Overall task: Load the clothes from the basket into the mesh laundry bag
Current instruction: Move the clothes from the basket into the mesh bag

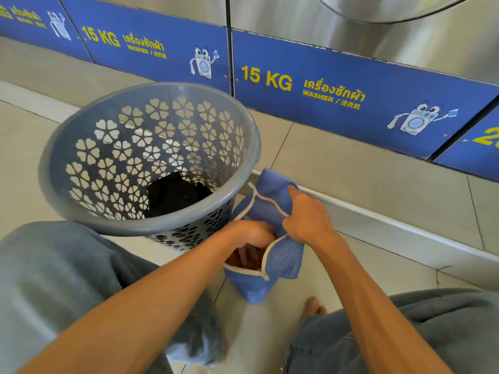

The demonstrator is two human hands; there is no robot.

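A grey plastic laundry basket (81, 147) with flower-shaped holes stands on the floor at the left. Dark clothing (175, 194) lies at its bottom. To its right, a blue mesh laundry bag (283, 263) with a white zipper edge is held open. My right hand (307, 220) grips the bag's upper edge and lifts it. My left hand (251, 236) reaches into the bag's opening, fingers down among reddish-brown fabric (237, 259) inside. Whether the left hand's fingers still grip that fabric is hidden by the bag.
Steel washing machines with blue "15 KG" panels (324, 90) line the far side, on a raised tiled step (378, 217). My knees in grey trousers (54, 265) frame the bag, and bare toes (314, 306) show below it. The floor is pale tile.
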